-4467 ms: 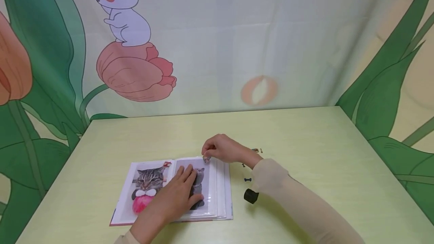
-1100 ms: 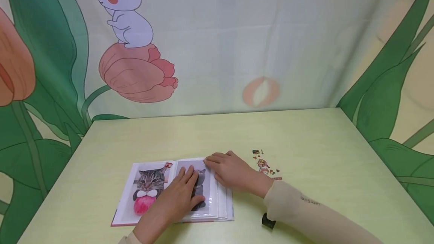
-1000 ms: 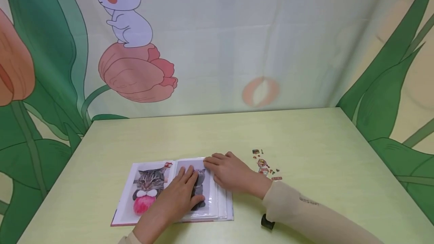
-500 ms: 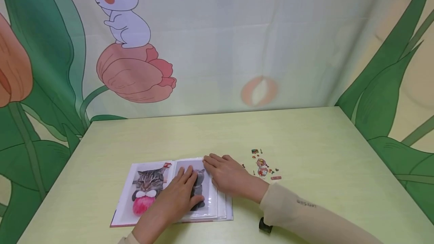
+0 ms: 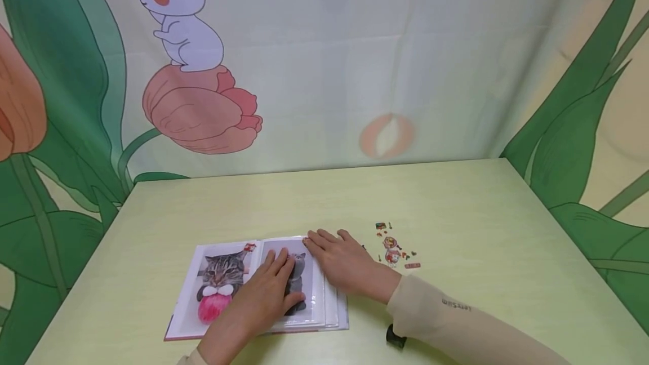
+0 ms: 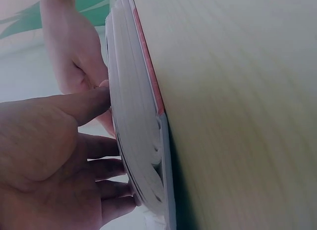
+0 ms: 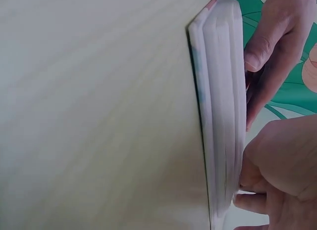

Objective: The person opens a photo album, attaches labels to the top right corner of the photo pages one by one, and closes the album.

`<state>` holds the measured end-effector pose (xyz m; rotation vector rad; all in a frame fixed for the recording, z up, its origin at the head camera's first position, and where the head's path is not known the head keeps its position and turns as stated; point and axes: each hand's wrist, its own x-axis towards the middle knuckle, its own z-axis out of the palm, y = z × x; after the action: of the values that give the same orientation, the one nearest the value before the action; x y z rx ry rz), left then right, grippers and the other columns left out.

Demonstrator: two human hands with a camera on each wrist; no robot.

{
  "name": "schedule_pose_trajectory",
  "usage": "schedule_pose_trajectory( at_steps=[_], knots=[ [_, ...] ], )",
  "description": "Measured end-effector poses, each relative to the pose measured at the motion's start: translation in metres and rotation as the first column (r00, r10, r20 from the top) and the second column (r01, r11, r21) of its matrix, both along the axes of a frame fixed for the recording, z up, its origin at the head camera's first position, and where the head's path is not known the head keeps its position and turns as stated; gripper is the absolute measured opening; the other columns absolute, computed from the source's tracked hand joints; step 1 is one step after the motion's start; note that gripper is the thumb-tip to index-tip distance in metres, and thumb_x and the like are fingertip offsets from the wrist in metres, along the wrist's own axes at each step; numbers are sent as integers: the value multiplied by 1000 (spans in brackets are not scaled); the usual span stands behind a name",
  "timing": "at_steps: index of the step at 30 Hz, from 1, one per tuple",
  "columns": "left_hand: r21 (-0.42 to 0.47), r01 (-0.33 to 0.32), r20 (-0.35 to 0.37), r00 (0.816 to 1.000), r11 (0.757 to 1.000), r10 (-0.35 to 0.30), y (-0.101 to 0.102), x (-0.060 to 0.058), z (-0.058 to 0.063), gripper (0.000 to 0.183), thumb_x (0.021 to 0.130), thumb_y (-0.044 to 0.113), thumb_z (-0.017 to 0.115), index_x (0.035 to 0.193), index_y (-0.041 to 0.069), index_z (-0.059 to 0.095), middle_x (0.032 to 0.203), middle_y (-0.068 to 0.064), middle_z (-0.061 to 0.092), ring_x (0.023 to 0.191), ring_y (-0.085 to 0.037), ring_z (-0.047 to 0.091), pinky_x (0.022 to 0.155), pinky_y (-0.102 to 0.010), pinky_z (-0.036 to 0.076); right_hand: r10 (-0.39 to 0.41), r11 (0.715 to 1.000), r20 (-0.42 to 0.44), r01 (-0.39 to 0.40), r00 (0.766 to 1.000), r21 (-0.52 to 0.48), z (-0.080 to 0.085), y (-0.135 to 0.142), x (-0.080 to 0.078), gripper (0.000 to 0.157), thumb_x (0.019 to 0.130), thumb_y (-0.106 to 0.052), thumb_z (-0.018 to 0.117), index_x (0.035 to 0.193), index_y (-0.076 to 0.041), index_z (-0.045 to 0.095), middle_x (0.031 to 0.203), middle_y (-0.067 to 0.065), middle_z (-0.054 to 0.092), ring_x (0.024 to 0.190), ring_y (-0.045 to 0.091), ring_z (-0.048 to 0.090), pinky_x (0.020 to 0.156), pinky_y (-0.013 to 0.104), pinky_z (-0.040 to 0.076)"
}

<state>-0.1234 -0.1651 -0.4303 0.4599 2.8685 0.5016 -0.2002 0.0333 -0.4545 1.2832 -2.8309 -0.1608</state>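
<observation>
A photo album (image 5: 181, 320) lies spread out on the table, thick with plastic-sleeved pages. Its left page has a cat photo (image 5: 225, 269) with a small red sticker (image 5: 249, 247) at the top right corner. My left hand (image 5: 266, 292) lies flat over the grey cat picture (image 5: 297, 283) on the right page, fingers spread, covering much of it. With its fingertips, my right hand (image 5: 342, 261) presses the upper right corner of that page. Whatever lies beneath those fingertips is mostly hidden. In the left wrist view, the thumb and fingers of my left hand (image 6: 54, 156) touch the top page.
Several small stickers (image 5: 391, 249) lie on the table (image 5: 456, 207) right of the album, partly behind my right wrist. A small black object (image 5: 395, 337) shows beside the right sleeve (image 5: 431, 308). A printed curtain (image 5: 304, 72) hangs behind the table's far edge.
Earlier my right hand pinched a small sticker at the page's upper right corner; now its fingers press down there. The right forearm has shifted, uncovering table stickers. My left hand has stayed put.
</observation>
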Motion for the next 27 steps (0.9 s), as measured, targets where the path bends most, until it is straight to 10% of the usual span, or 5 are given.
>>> schedule_pose_trajectory(
  at_steps=[27],
  knots=[
    [-9, 5, 9, 1000, 1000, -5, 1, 0, 3, 73, 99, 39, 69, 150, -8, 46, 161, -28, 35, 150, -49, 25, 121, -56, 28, -35, 999, 31, 35, 999, 2, 10, 0, 7, 47, 110, -19, 47, 155, -7, 47, 161, 9, 42, 147, 26, 41, 111, 51, 44]
  ],
)
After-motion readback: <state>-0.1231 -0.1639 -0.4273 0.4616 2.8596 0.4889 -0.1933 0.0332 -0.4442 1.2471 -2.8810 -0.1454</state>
